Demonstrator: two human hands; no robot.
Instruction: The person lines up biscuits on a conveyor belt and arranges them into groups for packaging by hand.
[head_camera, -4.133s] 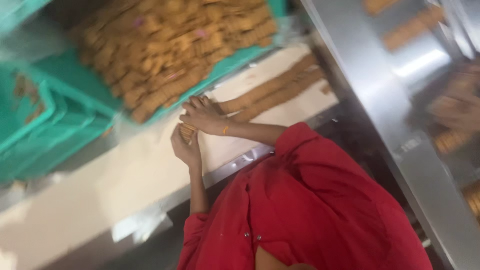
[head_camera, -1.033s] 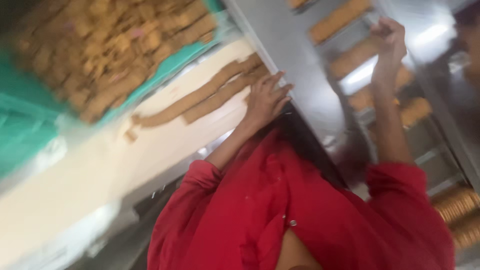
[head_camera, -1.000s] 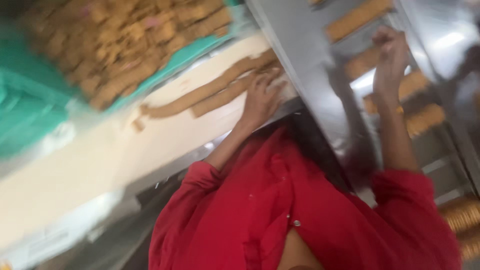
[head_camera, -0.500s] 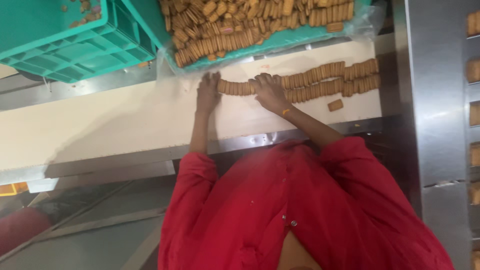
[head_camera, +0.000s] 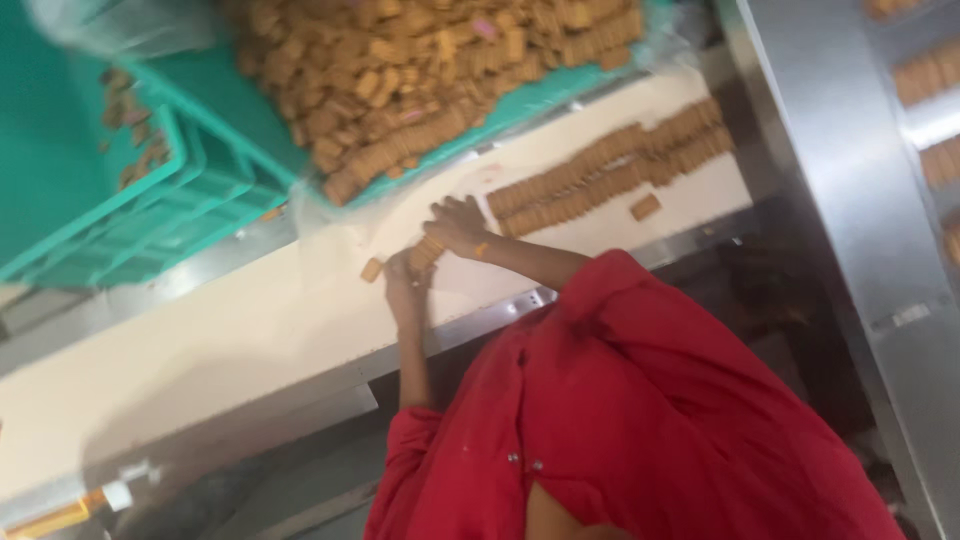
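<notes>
Both hands' fingers, left hand (head_camera: 403, 283) and right hand (head_camera: 456, 225), seemingly clasp a biscuit stack (head_camera: 424, 254); green crate (head_camera: 215, 110) beside.

Matt cream worktop (head_camera: 200, 350), brushed metal rail (head_camera: 840, 180), glossy teal plastic crates (head_camera: 90, 200), red cloth sleeves (head_camera: 600, 290)

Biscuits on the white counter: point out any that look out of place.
Two strays. One biscuit lies alone below the right end of the long rows. Another loose biscuit sits apart, just left of the short stack pressed between the left hand and right hand.
</notes>
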